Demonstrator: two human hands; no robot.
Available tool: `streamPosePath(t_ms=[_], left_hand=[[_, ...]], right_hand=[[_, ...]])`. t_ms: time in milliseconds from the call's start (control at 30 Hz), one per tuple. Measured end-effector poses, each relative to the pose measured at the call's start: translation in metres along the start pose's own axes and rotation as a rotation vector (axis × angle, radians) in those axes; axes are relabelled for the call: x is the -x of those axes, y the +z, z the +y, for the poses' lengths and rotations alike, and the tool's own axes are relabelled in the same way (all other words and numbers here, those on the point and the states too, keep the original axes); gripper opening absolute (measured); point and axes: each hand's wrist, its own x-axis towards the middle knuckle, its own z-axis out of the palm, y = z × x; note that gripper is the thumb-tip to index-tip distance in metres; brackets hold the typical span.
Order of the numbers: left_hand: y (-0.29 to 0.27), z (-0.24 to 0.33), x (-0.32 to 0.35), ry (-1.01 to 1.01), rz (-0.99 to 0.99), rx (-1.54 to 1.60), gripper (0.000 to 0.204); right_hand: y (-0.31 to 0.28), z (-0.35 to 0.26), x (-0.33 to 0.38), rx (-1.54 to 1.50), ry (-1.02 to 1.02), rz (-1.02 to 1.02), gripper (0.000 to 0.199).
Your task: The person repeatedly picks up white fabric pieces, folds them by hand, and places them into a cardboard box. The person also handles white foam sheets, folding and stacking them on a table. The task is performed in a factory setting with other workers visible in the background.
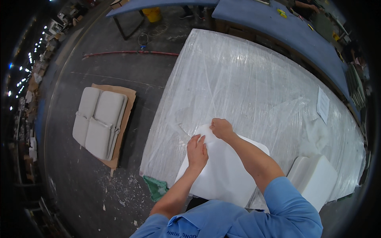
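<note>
On the floor at far left, grey cushions (98, 121) lie on cardboard (126, 115), well apart from the work. A green rag (155, 187) hangs just beside the near corner of the plastic-wrapped table (254, 83). The white sheet (222, 174) lies at the table's near edge, its long axis running away from the person. The left hand (197, 152) presses flat on it, fingers together. The right hand (221, 128), farther out, pinches its far corner. A white block (315, 178) sits at right.

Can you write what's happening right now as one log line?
left hand: pressing white foam sheet | right hand: gripping sheet's far corner | surface: plastic-wrapped table | nearby: white foam block
</note>
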Motion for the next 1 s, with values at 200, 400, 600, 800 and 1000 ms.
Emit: streamPosePath(t_ms=[200, 400, 600, 800, 1000], left_hand=[[0.030, -0.016, -0.038, 0.158, -0.257, -0.255, 0.058], [0.035, -0.024, -0.041, 0.163, -0.323, -0.368, 0.069], [0.031, -0.021, -0.048, 0.178, -0.399, -0.382, 0.071], [0.022, -0.030, -0.077, 0.236, -0.348, -0.244, 0.054], [0.040, -0.036, -0.126, -0.137, -0.630, -0.067, 0.046]], right_hand=[[-0.014, 0.029, 0.009, -0.357, 0.060, 0.321, 0.025], [-0.020, 0.043, 0.040, -0.915, 0.295, -0.035, 0.020], [0.028, 0.031, 0.041, -1.075, 0.388, -0.324, 0.019], [0.059, 0.038, 0.034, -0.832, 0.218, -0.118, 0.025], [0.073, 0.045, 0.025, -0.701, 0.149, -0.089, 0.022]])
